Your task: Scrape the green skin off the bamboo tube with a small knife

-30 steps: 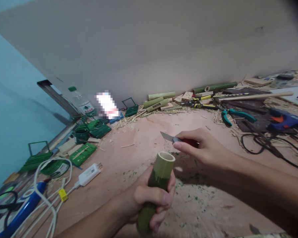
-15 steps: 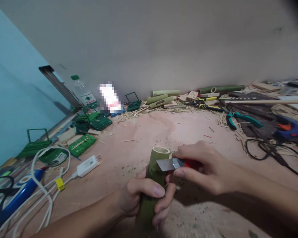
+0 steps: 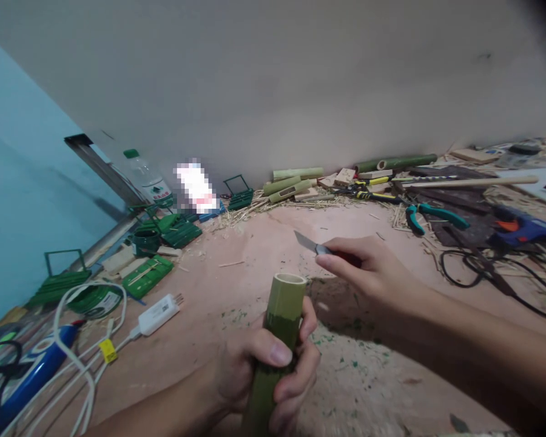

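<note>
My left hand (image 3: pixel 273 358) is wrapped round a green bamboo tube (image 3: pixel 286 303), which stands nearly upright with its hollow cut end facing up. Near that end the skin is scraped paler; lower down it is darker green. My right hand (image 3: pixel 368 267) grips a utility knife (image 3: pixel 307 243) by its red handle, most of which the fingers hide. The blade points up and to the left, above and apart from the tube's rim. Small green shavings (image 3: pixel 346 358) lie on the tabletop (image 3: pixel 250 243) under my hands.
At the left lie a white charger (image 3: pixel 159 314) with its cable, a blue tube (image 3: pixel 36 370) and green-painted pieces (image 3: pixel 148 276). A water bottle (image 3: pixel 148 179) stands behind them. Bamboo pieces (image 3: pixel 291 189) line the wall. Teal-handled pliers (image 3: pixel 439 215) and a blue glue gun (image 3: pixel 523 227) are at right.
My right hand has lifted the knife up and away from the bamboo, where its blade was against the side. My left hand keeps hold of the tube. The view has shifted slightly.
</note>
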Available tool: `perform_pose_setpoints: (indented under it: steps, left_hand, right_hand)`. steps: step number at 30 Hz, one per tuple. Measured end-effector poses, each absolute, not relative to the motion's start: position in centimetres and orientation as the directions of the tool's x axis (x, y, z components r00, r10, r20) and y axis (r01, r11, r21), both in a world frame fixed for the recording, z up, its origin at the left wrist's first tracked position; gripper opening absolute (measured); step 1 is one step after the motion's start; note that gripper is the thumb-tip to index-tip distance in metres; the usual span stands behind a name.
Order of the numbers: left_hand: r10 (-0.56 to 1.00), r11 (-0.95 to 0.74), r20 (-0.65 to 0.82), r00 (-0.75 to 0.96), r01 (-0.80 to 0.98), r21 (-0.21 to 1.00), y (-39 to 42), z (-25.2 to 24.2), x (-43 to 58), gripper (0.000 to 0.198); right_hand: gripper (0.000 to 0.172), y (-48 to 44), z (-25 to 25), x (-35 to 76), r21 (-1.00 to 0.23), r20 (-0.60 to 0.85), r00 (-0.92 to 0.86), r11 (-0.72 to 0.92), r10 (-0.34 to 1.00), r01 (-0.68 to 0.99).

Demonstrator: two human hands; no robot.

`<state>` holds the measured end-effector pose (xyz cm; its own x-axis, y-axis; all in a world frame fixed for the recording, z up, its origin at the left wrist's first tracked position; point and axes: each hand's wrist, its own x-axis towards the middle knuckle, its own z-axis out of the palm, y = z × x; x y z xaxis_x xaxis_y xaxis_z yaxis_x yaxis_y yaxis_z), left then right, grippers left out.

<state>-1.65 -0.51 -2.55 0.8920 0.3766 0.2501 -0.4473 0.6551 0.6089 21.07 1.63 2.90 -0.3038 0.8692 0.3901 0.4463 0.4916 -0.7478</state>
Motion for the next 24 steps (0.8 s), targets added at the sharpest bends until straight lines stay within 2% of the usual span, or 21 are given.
perform_pose_setpoints:
  steps: [3, 7, 11, 15, 19, 24]
  left_hand:
    - [0.372, 0.660, 0.260, 0.891, -0.451, 0.600, -0.6, -2.5, -1.7, 0.026]
    - [0.387, 0.657, 0.222, 0.895, -0.437, 0.614, -0.6, -2.6, -2.2, 0.025]
    - [0.412, 0.694, 0.205, 0.888, -0.452, 0.561, -1.0, -2.6, -2.2, 0.028]
    - [0.415, 0.683, 0.243, 0.877, -0.476, 0.553, -1.5, -2.4, -1.9, 0.033]
    - [0.456, 0.673, 0.205, 0.866, -0.486, 0.557, -1.8, -2.2, -1.8, 0.035]
    - [0.447, 0.691, 0.231, 0.864, -0.497, 0.525, -1.8, -2.4, -1.8, 0.034]
  right_hand:
    - [0.040, 1.7, 3.0, 21.2, -0.754, 0.392, -0.292, 0.487, 0.872, 0.442]
    - [0.032, 0.6, 3.3, 20.7, -0.754, 0.382, -0.446, 0.552, 0.809, 0.355]
    - [0.035, -0.3, 3.5, 20.5, -0.780, 0.339, -0.580, 0.566, 0.741, 0.268]
    - [0.034, -0.4, 3.5, 20.6, -0.734, 0.378, -0.586, 0.618, 0.717, 0.282]
    - [0.033, -0.2, 3.5, 20.7, -0.693, 0.433, -0.606, 0.676, 0.667, 0.250]
    - [0.037, -0.1, 3.2, 20.7, -0.698, 0.404, -0.608, 0.660, 0.684, 0.279]
